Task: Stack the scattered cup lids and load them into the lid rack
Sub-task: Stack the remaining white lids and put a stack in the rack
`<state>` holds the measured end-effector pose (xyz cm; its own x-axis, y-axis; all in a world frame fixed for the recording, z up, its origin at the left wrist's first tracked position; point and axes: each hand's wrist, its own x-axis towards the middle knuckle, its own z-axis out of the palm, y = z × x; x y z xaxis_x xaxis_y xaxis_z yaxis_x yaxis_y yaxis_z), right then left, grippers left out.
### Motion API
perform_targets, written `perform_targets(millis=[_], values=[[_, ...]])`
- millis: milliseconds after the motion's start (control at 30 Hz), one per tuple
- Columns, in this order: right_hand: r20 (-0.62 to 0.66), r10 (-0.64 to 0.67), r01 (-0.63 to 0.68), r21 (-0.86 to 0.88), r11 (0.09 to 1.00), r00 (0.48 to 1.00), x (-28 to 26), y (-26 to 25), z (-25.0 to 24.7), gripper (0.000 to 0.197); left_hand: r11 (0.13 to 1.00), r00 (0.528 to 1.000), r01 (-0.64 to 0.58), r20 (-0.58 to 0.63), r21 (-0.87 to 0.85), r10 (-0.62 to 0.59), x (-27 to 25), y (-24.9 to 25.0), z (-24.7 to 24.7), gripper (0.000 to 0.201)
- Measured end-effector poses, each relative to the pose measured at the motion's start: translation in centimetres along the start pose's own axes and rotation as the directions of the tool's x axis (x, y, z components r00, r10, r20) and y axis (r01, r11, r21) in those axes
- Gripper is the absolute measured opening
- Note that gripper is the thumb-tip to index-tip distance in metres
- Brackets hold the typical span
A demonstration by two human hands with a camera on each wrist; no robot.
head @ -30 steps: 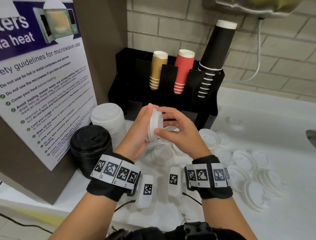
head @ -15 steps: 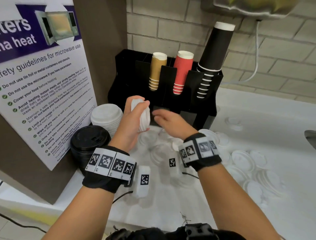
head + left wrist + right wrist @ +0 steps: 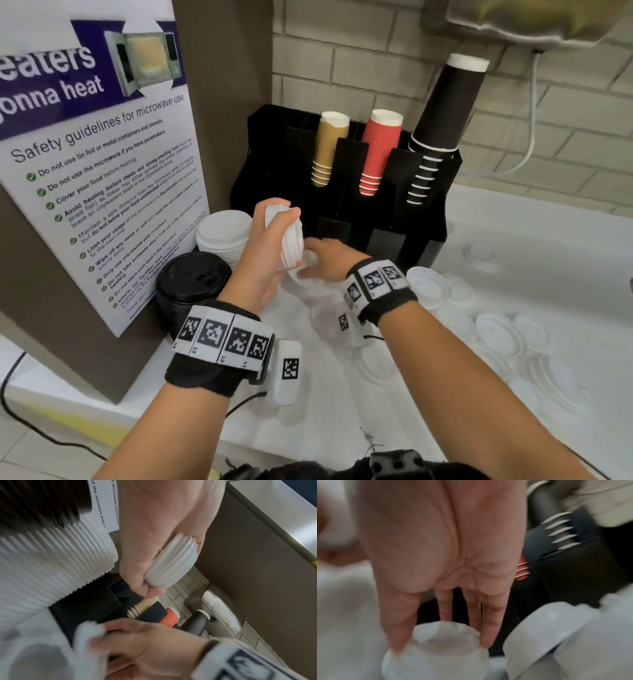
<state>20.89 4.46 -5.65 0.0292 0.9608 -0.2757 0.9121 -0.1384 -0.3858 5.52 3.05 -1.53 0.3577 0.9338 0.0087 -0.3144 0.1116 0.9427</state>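
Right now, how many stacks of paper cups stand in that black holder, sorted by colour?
Tan cup stack: 1
Red cup stack: 1
Black cup stack: 1
Total: 3 stacks in the black holder

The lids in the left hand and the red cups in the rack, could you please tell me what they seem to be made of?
The small stack of lids gripped by the left hand looks like thin moulded plastic, white, slightly translucent and matte, with stepped rims. The red cups look like ripple-wall paper: fine vertical ribs, matte surface, white rolled rims. Neither material can be confirmed from look alone.
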Motion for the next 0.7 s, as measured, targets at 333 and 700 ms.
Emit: perform_targets(millis=[333, 700], values=[[-0.387, 0.084, 0.291, 0.804, 0.519, 0.918, -9.4, 0.6, 0.3, 0.030, 0.996, 0.987, 0.040, 0.155, 0.074, -0.051, -0.3, -1.9, 1.3, 0.016], [-0.469, 0.015, 0.373, 0.721, 0.584, 0.883, -11.7, 1.8, -0.2, 0.046, 0.987, 0.950, 0.059, 0.297, 0.151, -0.102, -1.1, -2.6, 3.2, 0.025]])
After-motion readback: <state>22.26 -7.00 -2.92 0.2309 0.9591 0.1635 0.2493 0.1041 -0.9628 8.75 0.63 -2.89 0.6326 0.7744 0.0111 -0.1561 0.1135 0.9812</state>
